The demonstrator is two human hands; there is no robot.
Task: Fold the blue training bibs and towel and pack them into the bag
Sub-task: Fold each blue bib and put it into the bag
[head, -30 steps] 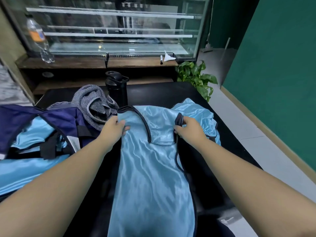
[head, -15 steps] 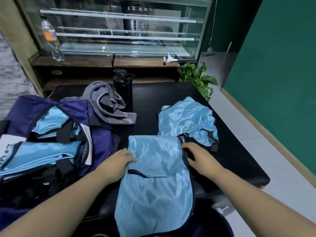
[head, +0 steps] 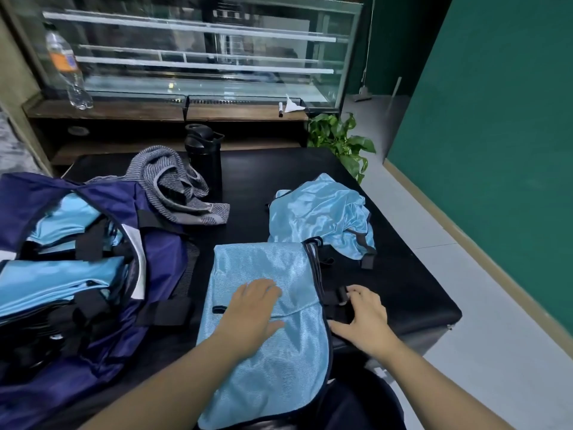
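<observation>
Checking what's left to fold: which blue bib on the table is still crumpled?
The bib at the far right, bunched in a heap beyond the flat bib under the hands.

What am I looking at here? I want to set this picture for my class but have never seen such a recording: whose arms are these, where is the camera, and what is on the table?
No machine here: a person wears a camera on the head, looking down at their own arms. The left hand presses flat on a half-folded blue bib on the black table. The right hand rests beside it on a black strap; its grip is unclear. A crumpled bib, a grey towel and a black bottle lie further back. The navy bag at left already contains folded bibs.
</observation>
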